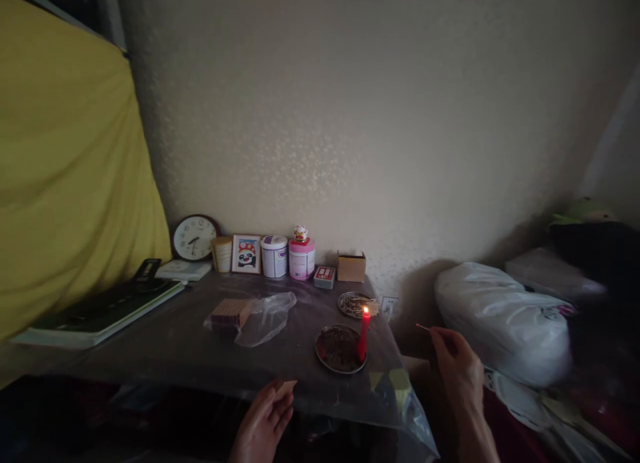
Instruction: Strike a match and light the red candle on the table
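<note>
My left hand (267,416) is in front of the table's near edge, its fingers closed on a small tan matchbox (287,388), mostly covered by the hand. To the right of the table, my right hand (459,363) pinches a thin matchstick (423,327); no flame shows on it. Between the hands a red candle (365,336) burns upright at the right side of a round metal plate (323,359). Behind it lies a second metal plate (345,305) with many matchsticks (367,307). A stack of matchboxes (231,313) sits in torn clear plastic wrap (273,319).
Along the wall stand a clock (195,238), a ribbed cup (223,255), a framed panda picture (247,255), two tins (275,257), a small box (325,277) and an open carton (351,267). A green-covered book (115,309) lies left. White bags (500,323) are piled right.
</note>
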`<control>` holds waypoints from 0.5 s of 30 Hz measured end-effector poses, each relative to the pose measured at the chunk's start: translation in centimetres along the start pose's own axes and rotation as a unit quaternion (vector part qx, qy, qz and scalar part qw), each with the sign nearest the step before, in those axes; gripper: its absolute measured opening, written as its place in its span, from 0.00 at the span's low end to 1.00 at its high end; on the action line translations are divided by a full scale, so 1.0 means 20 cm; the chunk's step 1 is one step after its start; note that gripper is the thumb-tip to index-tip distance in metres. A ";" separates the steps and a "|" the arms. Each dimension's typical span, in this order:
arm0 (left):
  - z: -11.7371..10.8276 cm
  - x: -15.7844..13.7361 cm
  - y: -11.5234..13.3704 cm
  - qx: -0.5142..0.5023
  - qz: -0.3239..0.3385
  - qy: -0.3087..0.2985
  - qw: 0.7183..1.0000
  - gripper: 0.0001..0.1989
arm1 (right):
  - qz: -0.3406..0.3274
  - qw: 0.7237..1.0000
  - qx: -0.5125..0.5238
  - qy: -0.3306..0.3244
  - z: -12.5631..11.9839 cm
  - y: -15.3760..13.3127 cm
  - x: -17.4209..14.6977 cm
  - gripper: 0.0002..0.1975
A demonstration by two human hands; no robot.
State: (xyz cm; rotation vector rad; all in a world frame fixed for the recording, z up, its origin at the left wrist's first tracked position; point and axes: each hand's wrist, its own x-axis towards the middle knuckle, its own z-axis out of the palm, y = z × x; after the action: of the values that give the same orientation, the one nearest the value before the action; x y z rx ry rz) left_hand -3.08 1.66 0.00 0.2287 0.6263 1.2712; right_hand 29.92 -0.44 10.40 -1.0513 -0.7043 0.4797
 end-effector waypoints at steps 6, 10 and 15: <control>-0.02 0.01 -0.01 -0.002 -0.010 -0.007 1.000 0.05 | 0.006 0.999 0.036 0.024 0.00 0.12 0.08 0.18; -0.06 0.03 -0.01 0.005 -0.005 -0.030 1.000 0.06 | 0.036 0.999 0.018 0.031 -0.01 0.25 0.13 0.21; -0.08 0.05 0.00 0.012 -0.015 -0.032 0.999 0.07 | 0.077 0.993 -0.087 -0.005 0.03 0.39 0.21 0.12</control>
State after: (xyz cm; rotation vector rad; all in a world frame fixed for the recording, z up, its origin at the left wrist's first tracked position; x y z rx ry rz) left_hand -3.74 2.22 -1.58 0.2778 0.5873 1.2235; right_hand 32.09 6.05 4.80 -1.2735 -0.6854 0.5645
